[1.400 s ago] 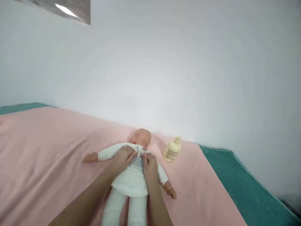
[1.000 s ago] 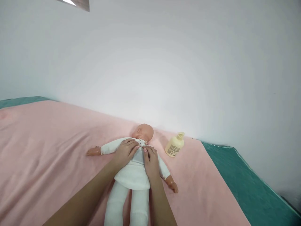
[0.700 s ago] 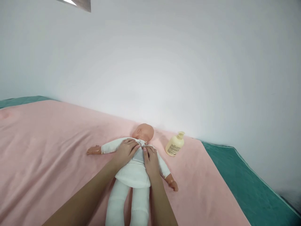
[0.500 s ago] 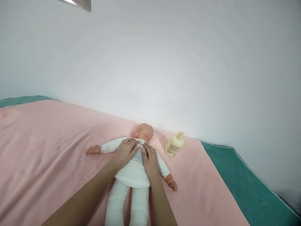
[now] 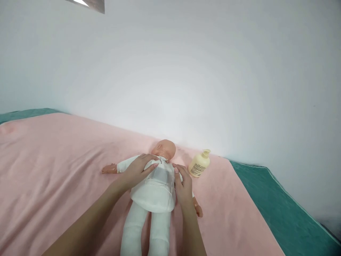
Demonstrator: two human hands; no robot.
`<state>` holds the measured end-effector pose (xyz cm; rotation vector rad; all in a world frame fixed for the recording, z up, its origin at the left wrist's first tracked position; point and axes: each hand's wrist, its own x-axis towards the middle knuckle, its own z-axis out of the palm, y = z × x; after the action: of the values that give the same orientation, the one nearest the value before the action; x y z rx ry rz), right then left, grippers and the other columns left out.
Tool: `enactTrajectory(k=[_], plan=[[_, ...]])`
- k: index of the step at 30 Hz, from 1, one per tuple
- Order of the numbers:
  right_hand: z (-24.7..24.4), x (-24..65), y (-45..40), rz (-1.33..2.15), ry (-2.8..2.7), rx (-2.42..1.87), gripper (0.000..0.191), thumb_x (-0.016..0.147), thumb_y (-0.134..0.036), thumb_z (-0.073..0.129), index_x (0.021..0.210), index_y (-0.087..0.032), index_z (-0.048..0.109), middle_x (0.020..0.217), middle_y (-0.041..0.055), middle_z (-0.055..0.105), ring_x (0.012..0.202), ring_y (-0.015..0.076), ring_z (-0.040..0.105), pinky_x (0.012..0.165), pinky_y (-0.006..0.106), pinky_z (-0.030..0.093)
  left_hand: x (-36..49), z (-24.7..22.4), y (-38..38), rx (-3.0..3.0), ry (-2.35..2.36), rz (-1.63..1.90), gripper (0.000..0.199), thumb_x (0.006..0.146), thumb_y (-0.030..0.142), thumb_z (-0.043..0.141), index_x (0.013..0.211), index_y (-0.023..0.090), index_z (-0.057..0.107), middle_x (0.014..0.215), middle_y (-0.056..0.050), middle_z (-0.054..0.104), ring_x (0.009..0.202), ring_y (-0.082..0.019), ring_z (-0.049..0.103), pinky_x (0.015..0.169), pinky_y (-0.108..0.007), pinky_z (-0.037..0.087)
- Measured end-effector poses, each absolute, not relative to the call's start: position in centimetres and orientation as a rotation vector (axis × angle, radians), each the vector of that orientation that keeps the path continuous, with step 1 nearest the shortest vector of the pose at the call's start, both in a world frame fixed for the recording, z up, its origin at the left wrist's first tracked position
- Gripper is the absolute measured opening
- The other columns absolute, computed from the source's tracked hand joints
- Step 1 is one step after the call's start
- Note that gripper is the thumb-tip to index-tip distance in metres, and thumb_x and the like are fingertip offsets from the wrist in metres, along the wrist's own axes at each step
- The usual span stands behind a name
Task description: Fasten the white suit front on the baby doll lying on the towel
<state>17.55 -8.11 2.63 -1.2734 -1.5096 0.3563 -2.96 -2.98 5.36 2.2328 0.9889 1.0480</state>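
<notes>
A baby doll (image 5: 153,197) with a white cloth body lies face down, its bald head towards the wall and its arms spread. Across its upper back on the left rests my left hand (image 5: 138,170), fingers stretched out flat and thumb apart. My right hand (image 5: 183,183) lies over the doll's right shoulder, fingers extended and slightly bent, holding nothing. Between the hands, a grey patch (image 5: 160,175) and a dark thread near the neck show on the doll's back. A pale yellow pump bottle (image 5: 199,164) stands just beyond my right hand, its label facing me.
Under the doll spreads a pink blanket (image 5: 66,156), creased at the left. A green mattress (image 5: 277,199) shows at the right and far left. A white wall (image 5: 170,71) rises behind, close to the doll's head and the bottle.
My hands have moved apart from the middle of the doll's back out to its shoulders, uncovering the grey patch. The bottle stays in place; the view has shifted slightly.
</notes>
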Motion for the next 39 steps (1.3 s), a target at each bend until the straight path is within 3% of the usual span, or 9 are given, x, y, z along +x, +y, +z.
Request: enactTrajectory(k=[3,5,10,14,17,21,25,31,39], plan=[[3.6,18.1,-10.3,0.492,-1.567,-1.228,0.030,0.095,-0.040,0.047,0.098,-0.026,0.074,0.090,0.0043,0.065,0.091,0.0206,0.058,0.082,0.034,0.045,-4.8,8.2,-5.0,2.309,0.830,0.671,0.034,0.094,0.046,0.042,0.103,0.024,0.067,0.105,-0.001,0.069,0.096,-0.021,0.061,0.082,-0.031,0.048],[3.6,18.1,-11.7,0.588,-1.632,-1.231,0.030,0.094,-0.042,0.049,0.089,-0.028,0.076,0.081,0.0036,0.063,0.086,0.0202,0.057,0.076,0.032,0.044,-5.8,9.1,-6.1,2.359,0.737,0.523,0.029,0.092,0.042,0.048,0.106,0.027,0.068,0.103,0.001,0.070,0.094,-0.020,0.063,0.081,-0.028,0.047],[2.7,17.4,-13.5,0.797,-1.767,-1.172,0.031,0.093,-0.043,0.051,0.081,-0.031,0.077,0.074,0.0030,0.059,0.076,0.0188,0.055,0.066,0.031,0.044,-6.5,8.6,-6.9,2.371,0.631,0.216,0.032,0.077,0.027,0.070,0.109,0.029,0.069,0.102,0.002,0.071,0.090,-0.022,0.065,0.075,-0.026,0.048],[2.4,16.8,-13.5,0.830,-1.834,-1.153,0.032,0.092,-0.043,0.052,0.079,-0.030,0.077,0.069,0.0019,0.056,0.068,0.0168,0.052,0.065,0.030,0.044,-6.1,7.5,-6.5,2.364,0.650,0.142,0.041,0.070,0.022,0.074,0.110,0.027,0.070,0.102,-0.001,0.070,0.091,-0.024,0.065,0.071,-0.027,0.049],[2.0,16.5,-13.1,0.793,-1.882,-1.181,0.031,0.090,-0.039,0.056,0.068,-0.027,0.075,0.063,0.0002,0.050,0.065,0.0158,0.050,0.065,0.030,0.043,-5.5,6.7,-6.4,2.342,0.708,0.132,0.044,0.062,0.019,0.076,0.105,0.028,0.072,0.098,-0.002,0.069,0.085,-0.024,0.065,0.064,-0.028,0.050],[1.2,16.3,-12.6,0.769,-1.963,-1.200,0.036,0.089,-0.033,0.058,0.055,-0.023,0.067,0.062,-0.0003,0.050,0.067,0.0157,0.051,0.065,0.029,0.042,-4.4,6.2,-6.6,2.342,0.696,0.112,0.039,0.055,0.015,0.078,0.093,0.025,0.075,0.094,-0.004,0.070,0.087,-0.027,0.065,0.070,-0.033,0.053],[0.9,16.4,-12.4,0.766,-1.934,-1.179,0.035,0.090,-0.034,0.056,0.059,-0.024,0.070,0.064,0.0004,0.052,0.068,0.0157,0.053,0.065,0.029,0.043,-4.2,6.3,-6.4,2.325,0.686,0.134,0.036,0.056,0.016,0.079,0.092,0.024,0.075,0.092,-0.004,0.071,0.085,-0.026,0.067,0.070,-0.032,0.054],[0.7,16.6,-12.3,0.730,-1.730,-1.244,0.032,0.092,-0.043,0.053,0.079,-0.028,0.077,0.075,0.0032,0.056,0.077,0.0178,0.054,0.066,0.029,0.044,-4.9,6.4,-5.1,2.365,0.764,0.332,0.018,0.081,0.028,0.061,0.093,0.026,0.073,0.095,0.000,0.072,0.087,-0.022,0.066,0.076,-0.030,0.051],[0.2,16.0,-11.9,0.721,-1.717,-1.284,0.031,0.091,-0.041,0.054,0.076,-0.027,0.077,0.075,0.0032,0.057,0.079,0.0183,0.056,0.068,0.029,0.044,-4.2,4.7,-4.5,2.364,0.716,0.394,0.025,0.067,0.046,0.073,0.078,0.024,0.075,0.083,-0.006,0.073,0.077,-0.025,0.065,0.068,-0.030,0.052]])
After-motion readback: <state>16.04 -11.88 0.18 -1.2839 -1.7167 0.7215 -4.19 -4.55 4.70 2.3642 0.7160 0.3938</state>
